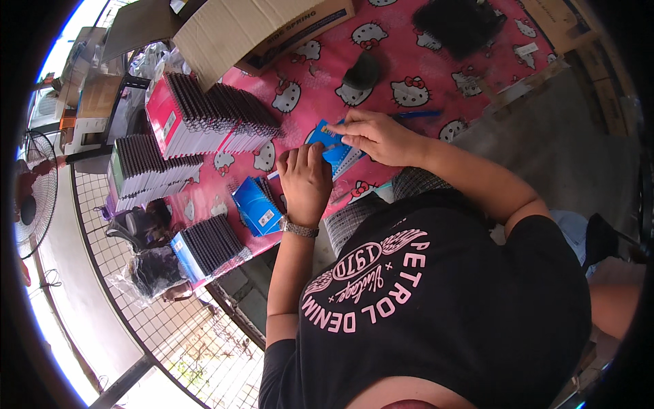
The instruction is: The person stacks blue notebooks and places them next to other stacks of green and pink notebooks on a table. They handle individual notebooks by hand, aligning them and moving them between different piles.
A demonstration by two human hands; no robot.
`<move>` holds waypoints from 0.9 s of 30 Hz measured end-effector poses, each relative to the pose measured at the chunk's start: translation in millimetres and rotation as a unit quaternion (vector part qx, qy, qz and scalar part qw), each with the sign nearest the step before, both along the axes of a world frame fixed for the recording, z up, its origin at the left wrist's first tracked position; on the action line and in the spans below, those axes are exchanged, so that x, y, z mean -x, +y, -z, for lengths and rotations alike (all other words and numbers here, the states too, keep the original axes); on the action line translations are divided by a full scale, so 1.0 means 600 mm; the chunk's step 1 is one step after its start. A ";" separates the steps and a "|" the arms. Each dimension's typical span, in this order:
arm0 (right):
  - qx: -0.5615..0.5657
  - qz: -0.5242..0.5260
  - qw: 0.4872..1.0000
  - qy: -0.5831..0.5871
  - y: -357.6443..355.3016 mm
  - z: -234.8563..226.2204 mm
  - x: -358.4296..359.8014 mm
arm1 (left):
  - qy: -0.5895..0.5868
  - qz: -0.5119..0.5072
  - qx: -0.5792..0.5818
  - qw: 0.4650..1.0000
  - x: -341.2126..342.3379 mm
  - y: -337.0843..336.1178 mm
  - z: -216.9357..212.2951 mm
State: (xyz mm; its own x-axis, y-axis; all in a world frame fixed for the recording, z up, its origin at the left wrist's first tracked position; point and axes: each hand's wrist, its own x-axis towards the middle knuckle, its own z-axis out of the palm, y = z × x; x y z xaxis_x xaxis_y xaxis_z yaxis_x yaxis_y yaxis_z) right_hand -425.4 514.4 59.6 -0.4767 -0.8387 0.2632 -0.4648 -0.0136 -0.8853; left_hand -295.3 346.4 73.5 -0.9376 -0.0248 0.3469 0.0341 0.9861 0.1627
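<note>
Both hands are on a blue spiral notebook (334,146) mid-frame on the pink bench (409,61). Left hand (305,180) presses flat, fingers together; right hand (375,135) pinches its top edge. Looks light and bendy, so best held by the wire spine.

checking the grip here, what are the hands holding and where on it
Both hands are on a small blue notebook: the right hand pinches its top edge, the left hand presses its lower-left side.
</note>
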 end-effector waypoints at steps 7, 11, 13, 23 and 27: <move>0.088 0.029 0.994 0.059 -0.016 0.007 0.021 | -0.014 0.012 -0.042 0.999 0.007 -0.008 -0.006; 0.042 -0.014 0.999 -0.001 -0.018 0.000 0.012 | -0.017 0.008 -0.050 0.999 0.004 -0.012 -0.006; -0.026 -0.040 0.993 -0.109 -0.015 0.000 0.016 | -0.022 0.011 -0.054 0.998 0.005 -0.012 -0.007; -0.149 0.008 0.989 -0.023 -0.010 -0.048 -0.001 | -0.007 0.008 -0.031 0.999 0.010 0.010 0.013; -0.035 0.031 0.992 0.121 -0.010 -0.027 -0.015 | -0.023 0.032 -0.025 0.999 0.007 0.003 0.005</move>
State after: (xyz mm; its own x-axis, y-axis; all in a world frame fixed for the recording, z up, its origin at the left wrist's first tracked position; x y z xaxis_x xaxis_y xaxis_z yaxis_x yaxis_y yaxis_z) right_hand -416.2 508.7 75.6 -0.4586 -0.8297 0.3182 -0.6620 0.0801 -0.7452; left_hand -299.5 348.3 70.6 -0.9529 0.0198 0.3026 0.0884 0.9727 0.2145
